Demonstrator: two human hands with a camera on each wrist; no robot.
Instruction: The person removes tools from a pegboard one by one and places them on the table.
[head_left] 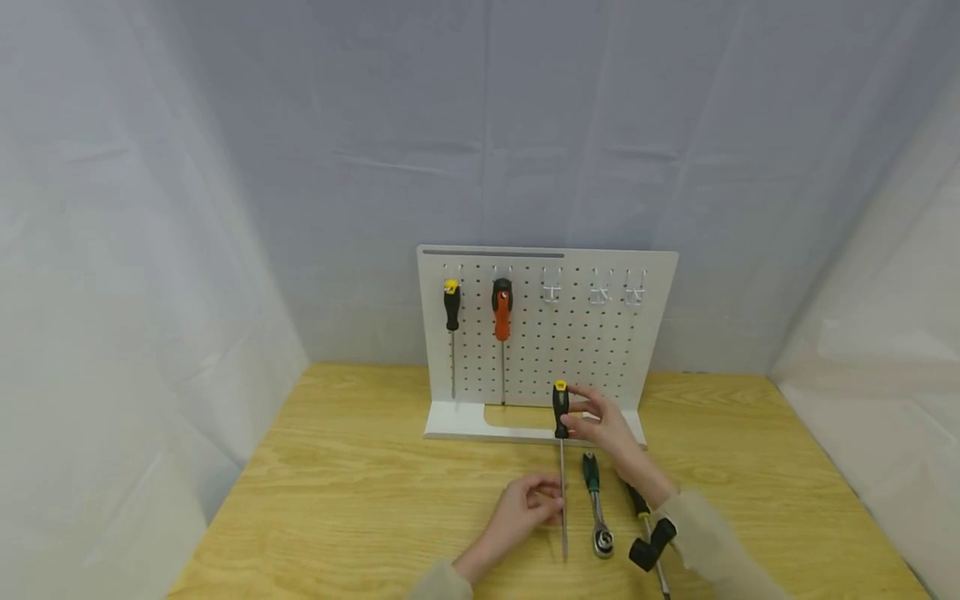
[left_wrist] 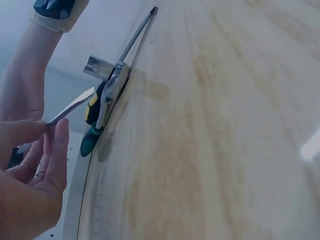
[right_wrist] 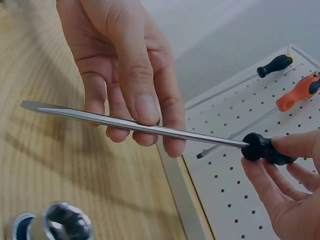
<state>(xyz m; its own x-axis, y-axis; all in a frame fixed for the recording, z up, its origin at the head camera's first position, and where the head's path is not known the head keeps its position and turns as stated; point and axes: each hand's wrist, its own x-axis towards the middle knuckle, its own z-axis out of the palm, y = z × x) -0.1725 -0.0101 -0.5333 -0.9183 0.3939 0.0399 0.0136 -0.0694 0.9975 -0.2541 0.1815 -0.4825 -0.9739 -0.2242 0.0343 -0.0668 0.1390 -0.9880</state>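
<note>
A long flat-blade screwdriver [head_left: 561, 408] with a black handle and yellow cap is held between both hands over the table. My right hand [head_left: 603, 423] pinches its handle from the right, near the board's base. Lower down, my left hand [head_left: 522, 506] pinches the steel shaft [right_wrist: 195, 136] between thumb and fingers. The flat tip [right_wrist: 42, 107] sticks out past the left hand in the right wrist view. Beside the held screwdriver lies a ratchet wrench [head_left: 591, 473] with a green and black handle. Partly under the right forearm lies another screwdriver [head_left: 639, 502], black and yellow.
A white pegboard [head_left: 468, 367] stands at the back of the wooden table [head_left: 337, 475]. On its left hang a black-and-yellow screwdriver [head_left: 452, 308] and an orange-and-black one [head_left: 502, 321]. Bare hooks [head_left: 551, 292] sit to their right. A black piece [head_left: 651, 546] is beside the right sleeve.
</note>
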